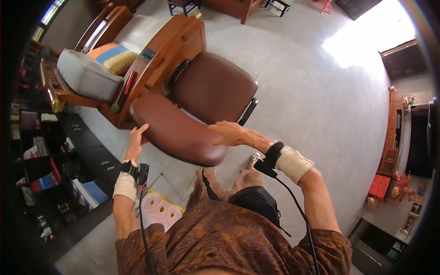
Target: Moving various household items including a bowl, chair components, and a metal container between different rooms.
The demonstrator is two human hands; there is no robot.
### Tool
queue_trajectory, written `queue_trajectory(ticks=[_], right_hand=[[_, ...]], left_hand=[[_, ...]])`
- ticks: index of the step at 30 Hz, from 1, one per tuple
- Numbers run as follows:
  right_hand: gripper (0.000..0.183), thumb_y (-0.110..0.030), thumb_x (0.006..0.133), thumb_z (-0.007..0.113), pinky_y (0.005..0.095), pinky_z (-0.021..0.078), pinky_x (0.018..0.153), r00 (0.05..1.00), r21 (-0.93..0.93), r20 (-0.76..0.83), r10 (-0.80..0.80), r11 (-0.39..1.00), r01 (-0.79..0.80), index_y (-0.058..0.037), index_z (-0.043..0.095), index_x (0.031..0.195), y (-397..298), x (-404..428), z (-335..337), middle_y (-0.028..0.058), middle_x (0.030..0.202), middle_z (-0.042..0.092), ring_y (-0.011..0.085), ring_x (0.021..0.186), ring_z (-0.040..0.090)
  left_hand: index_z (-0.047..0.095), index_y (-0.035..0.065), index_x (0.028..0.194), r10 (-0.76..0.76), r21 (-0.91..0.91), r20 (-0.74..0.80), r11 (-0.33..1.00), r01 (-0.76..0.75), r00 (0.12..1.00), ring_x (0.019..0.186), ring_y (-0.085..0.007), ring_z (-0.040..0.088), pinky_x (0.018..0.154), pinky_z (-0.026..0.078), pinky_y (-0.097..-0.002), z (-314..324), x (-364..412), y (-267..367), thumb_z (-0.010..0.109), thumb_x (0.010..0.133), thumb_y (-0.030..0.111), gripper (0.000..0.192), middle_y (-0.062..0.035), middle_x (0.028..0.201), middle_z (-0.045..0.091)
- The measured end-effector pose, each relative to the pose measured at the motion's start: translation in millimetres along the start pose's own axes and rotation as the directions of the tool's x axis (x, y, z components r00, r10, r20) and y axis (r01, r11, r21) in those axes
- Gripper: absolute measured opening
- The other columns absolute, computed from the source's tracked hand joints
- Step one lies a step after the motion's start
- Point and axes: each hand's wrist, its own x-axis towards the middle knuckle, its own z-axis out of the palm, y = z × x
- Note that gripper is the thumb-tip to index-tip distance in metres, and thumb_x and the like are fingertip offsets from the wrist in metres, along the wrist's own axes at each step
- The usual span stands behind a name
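Note:
A swivel-type chair in brown leather stands before me, its backrest nearest and its seat beyond it. My left hand holds the left edge of the backrest, thumb on the near face and fingers partly hidden around the rim. Across the right end of the backrest lies my right hand, palm down with fingers extended and slightly blurred. Whether it presses on the leather or only hovers is hard to tell. Black armrests flank the seat.
A wooden sofa with a striped cushion adjoins the chair on the left. Black shelving with books and boxes stands to the left. Near my left leg is a pink plastic stool. Grey floor tiles extend to the right.

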Motion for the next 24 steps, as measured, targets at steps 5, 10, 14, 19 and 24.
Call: queue_trajectory(ticks=[5, 10, 14, 19, 24], right_hand=[[0.038, -0.03, 0.076, 0.064, 0.0465, 0.0446, 0.073, 0.943, -0.107, -0.046, 0.331, 0.936, -0.334, -0.0029, 0.053, 0.1, 88.6, -134.4, -31.8, 0.0194, 0.089, 0.059, 0.0385, 0.087, 0.055], [0.045, -0.033, 0.075, 0.066, 0.0435, 0.0463, 0.076, 0.783, 0.033, -0.14, 0.606, 0.793, -0.608, -0.0022, 0.055, 0.107, 147.3, -337.9, -29.2, 0.0184, 0.094, 0.061, 0.0365, 0.09, 0.057], [0.046, -0.033, 0.073, 0.069, 0.0427, 0.0476, 0.077, 0.613, 0.125, 0.045, 0.789, 0.604, -0.787, -0.0043, 0.059, 0.107, 162.4, -444.9, -34.9, 0.0168, 0.089, 0.064, 0.0339, 0.087, 0.06], [0.046, -0.032, 0.071, 0.069, 0.0413, 0.0483, 0.078, 0.535, 0.06, 0.111, 0.838, 0.531, -0.845, -0.0056, 0.061, 0.108, 209.0, -494.3, -50.1, 0.0169, 0.089, 0.065, 0.0318, 0.088, 0.062], [0.046, -0.032, 0.072, 0.069, 0.0407, 0.0484, 0.079, 0.614, 0.009, 0.162, 0.772, 0.621, -0.784, -0.0056, 0.06, 0.108, 259.2, -449.8, -99.3, 0.0177, 0.09, 0.065, 0.0323, 0.09, 0.061]], left_hand=[[0.058, 0.0014, 0.079, 0.329, 0.652, -0.372, 0.758, -0.008, 0.868, 0.069, -0.0216, 0.055, 0.066, 0.046, -0.0355, -51.0, 9.8, -28.8, 0.067, 0.071, 0.021, 0.023, -0.0081, 0.078, 0.055], [0.044, -0.0004, 0.125, 0.701, 0.823, -0.385, 0.555, -0.12, 0.601, 0.122, -0.0364, 0.036, 0.101, 0.031, -0.0417, 98.5, -52.0, 11.7, 0.065, 0.073, 0.024, 0.061, -0.0216, 0.127, 0.044], [0.031, -0.0078, 0.131, 0.234, 0.355, -0.495, 0.933, -0.051, 0.837, 0.125, -0.0314, 0.034, 0.104, 0.028, -0.0374, 123.9, -70.4, -25.6, 0.068, 0.074, 0.028, 0.077, -0.0216, 0.135, 0.037], [0.032, -0.0113, 0.125, 0.191, -0.076, -0.52, 0.96, -0.269, 0.832, 0.1, -0.0207, 0.053, 0.086, 0.044, -0.0307, 108.1, -65.5, -111.2, 0.069, 0.078, 0.026, 0.07, -0.0124, 0.119, 0.052], [0.024, -0.0058, 0.129, 0.004, -0.015, -0.666, 1.0, -0.019, 0.746, 0.108, -0.0272, 0.049, 0.091, 0.043, -0.0359, 111.7, -66.9, -102.4, 0.069, 0.076, 0.025, 0.076, -0.0196, 0.125, 0.044]])
